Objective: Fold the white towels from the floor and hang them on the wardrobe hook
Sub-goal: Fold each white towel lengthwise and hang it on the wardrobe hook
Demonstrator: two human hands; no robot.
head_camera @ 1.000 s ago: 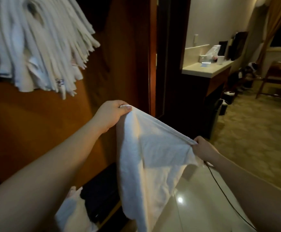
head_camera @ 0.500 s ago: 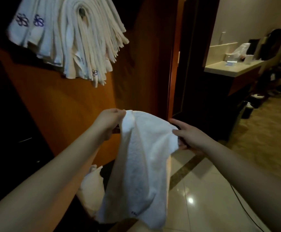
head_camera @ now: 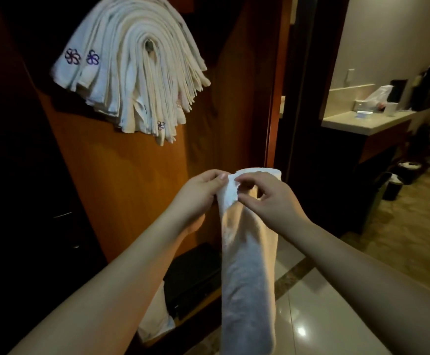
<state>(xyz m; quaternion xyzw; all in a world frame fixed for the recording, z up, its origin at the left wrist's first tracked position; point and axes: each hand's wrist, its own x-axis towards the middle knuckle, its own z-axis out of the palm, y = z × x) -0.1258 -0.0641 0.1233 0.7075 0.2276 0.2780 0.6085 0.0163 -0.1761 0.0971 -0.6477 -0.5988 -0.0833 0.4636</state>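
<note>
Markings: purple flower-shaped emblems are embroidered on the hung towels (head_camera: 132, 70), two on the outer left ends and one on a lower end; no readable lettering.
Hung towels: many folded white towels are draped in a fan over the wardrobe hook (head_camera: 149, 45) on the orange wooden panel (head_camera: 137, 180).
Held towel (head_camera: 249, 262): hangs as a long narrow strip, folded in half lengthwise, below both hands and in front of the panel.
Left hand (head_camera: 198, 194): thumb and fingers pinch the towel's top corner.
Right hand (head_camera: 267, 198): fingertips pinch the same top edge, just beside the left hand.
Floor towel (head_camera: 155, 321): a white towel lies at the wardrobe base.
Change: half a second ago the hands were apart with the towel wider; now they meet and the towel is narrower.
</note>
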